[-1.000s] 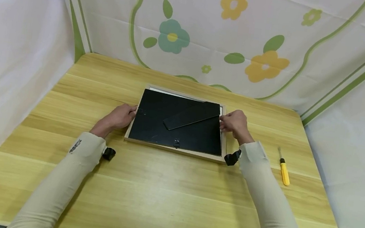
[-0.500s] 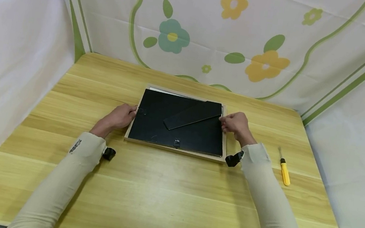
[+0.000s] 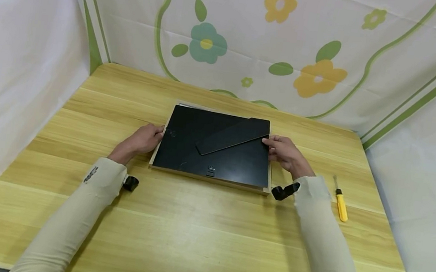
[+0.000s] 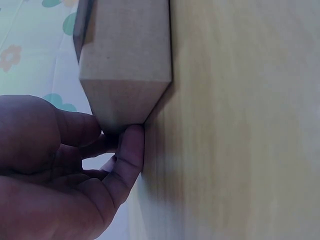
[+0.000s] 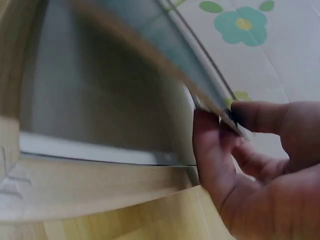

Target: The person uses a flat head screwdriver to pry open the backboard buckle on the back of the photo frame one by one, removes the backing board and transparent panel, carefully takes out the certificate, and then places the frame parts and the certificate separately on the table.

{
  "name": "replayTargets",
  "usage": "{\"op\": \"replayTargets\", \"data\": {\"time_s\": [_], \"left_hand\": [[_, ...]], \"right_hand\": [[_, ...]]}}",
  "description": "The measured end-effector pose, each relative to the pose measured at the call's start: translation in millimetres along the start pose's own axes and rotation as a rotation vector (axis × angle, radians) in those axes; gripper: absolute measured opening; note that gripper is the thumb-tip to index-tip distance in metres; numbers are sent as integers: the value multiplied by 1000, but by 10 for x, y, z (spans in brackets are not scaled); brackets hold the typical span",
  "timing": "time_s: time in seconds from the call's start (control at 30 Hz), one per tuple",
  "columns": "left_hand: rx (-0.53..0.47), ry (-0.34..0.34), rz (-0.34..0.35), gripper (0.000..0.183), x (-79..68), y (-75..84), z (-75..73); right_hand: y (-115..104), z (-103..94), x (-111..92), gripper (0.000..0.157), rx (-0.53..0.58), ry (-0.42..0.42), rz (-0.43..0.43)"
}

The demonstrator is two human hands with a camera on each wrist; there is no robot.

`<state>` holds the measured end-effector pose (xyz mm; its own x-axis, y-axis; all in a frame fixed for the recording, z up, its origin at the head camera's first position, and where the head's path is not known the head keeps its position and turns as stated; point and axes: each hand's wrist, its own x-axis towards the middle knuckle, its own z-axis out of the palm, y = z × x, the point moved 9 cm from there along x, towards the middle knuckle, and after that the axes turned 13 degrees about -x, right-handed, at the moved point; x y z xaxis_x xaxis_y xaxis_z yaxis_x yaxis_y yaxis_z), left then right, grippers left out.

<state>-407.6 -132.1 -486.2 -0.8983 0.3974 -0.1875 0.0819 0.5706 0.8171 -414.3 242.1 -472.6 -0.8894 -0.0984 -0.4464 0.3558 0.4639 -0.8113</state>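
A light wooden picture frame (image 3: 204, 179) lies face down on the table, with its black backing board (image 3: 191, 151) and slanting easel leg (image 3: 234, 137) uppermost. My right hand (image 3: 285, 154) pinches the board's right edge between thumb and fingers. In the right wrist view that edge of the backing board (image 5: 160, 65) stands tilted up, and a pale sheet (image 5: 110, 110) shows inside the frame beneath it. At the opposite side my left hand (image 3: 144, 139) holds the frame's left edge. The left wrist view has its thumb and fingers at the corner of the wooden frame (image 4: 125, 55).
A screwdriver (image 3: 341, 206) with a yellow handle lies on the table to the right of my right forearm. White curtains (image 3: 240, 28) with printed flowers stand behind the table (image 3: 188, 233) and along both sides.
My right hand has moved a little to the right and lifted the right edge of the backing board out of the frame. The left hand has stayed in place.
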Motion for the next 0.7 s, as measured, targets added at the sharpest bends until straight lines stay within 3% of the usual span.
{"op": "replayTargets", "data": {"time_s": [0.2,0.33,0.5,0.7], "left_hand": [[-5,-2,-6,45,-5,0,5],[-13,-10,-9,46,3,-6,15],[-10,-14,5,45,5,8,23],[4,-4,29,45,-9,53,2]], "right_hand": [[-30,79,-8,13,103,-108,-37],[-63,98,-46,24,142,-163,-72],[-107,73,-124,27,154,-164,-119],[-155,-6,-243,19,106,-121,-186]]}}
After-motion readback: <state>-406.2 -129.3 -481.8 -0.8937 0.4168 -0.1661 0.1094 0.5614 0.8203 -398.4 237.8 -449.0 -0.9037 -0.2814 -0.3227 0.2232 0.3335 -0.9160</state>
